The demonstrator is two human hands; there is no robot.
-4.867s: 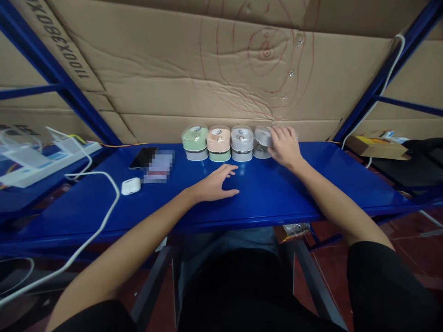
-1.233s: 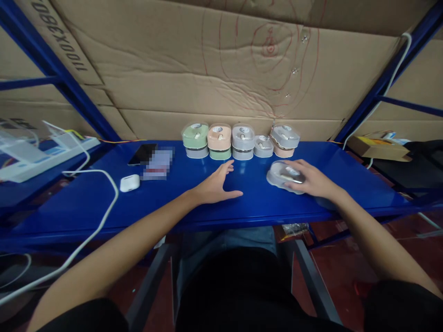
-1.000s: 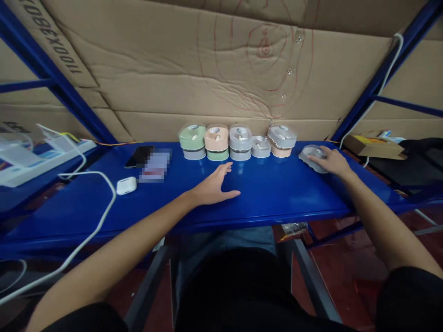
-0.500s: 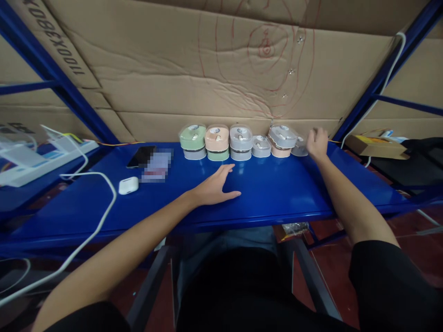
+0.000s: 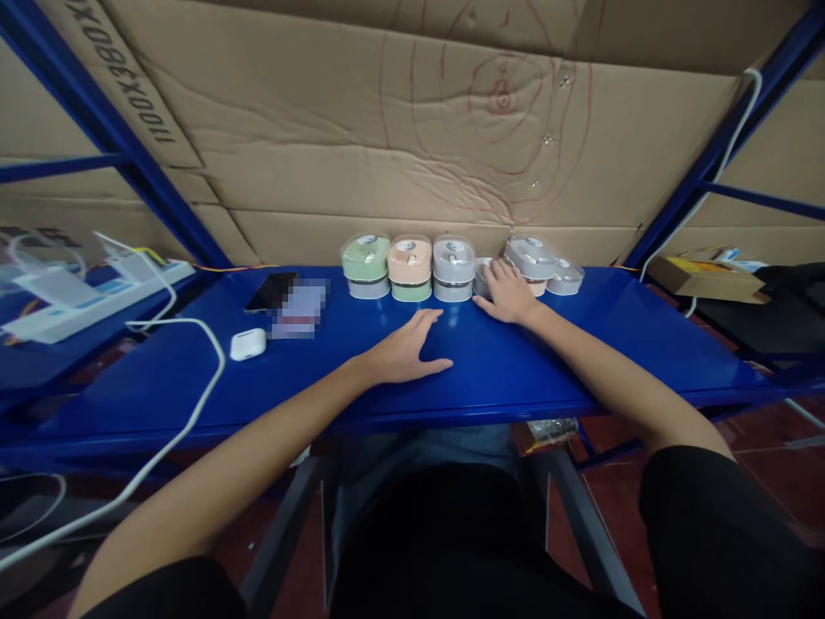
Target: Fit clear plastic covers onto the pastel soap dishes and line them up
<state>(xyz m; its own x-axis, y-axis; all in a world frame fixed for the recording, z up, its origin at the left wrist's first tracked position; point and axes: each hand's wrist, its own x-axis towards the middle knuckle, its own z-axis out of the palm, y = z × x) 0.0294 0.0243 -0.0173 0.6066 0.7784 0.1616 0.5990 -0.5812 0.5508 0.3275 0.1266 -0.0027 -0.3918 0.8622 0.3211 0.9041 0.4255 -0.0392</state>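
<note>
Open-fingered, my right hand (image 5: pixel 508 294) is touching a small grey lidded tub (image 5: pixel 483 277), my left hand (image 5: pixel 406 348) is lying flat on the blue steel shelf (image 5: pixel 516 378), and five other lidded tubs (image 5: pixel 410 268) are standing lined along the back, none lifted.

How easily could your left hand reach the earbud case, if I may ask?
Quite easily, it seems: the left hand rests on the blue shelf, and the earbud case lies to its left, nothing between them.

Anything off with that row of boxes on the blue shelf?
Yes: the rightmost tall stack, just past the right hand, looks skewed, its gray top sitting off-square, unlike the three neat stacks to the left.
</note>
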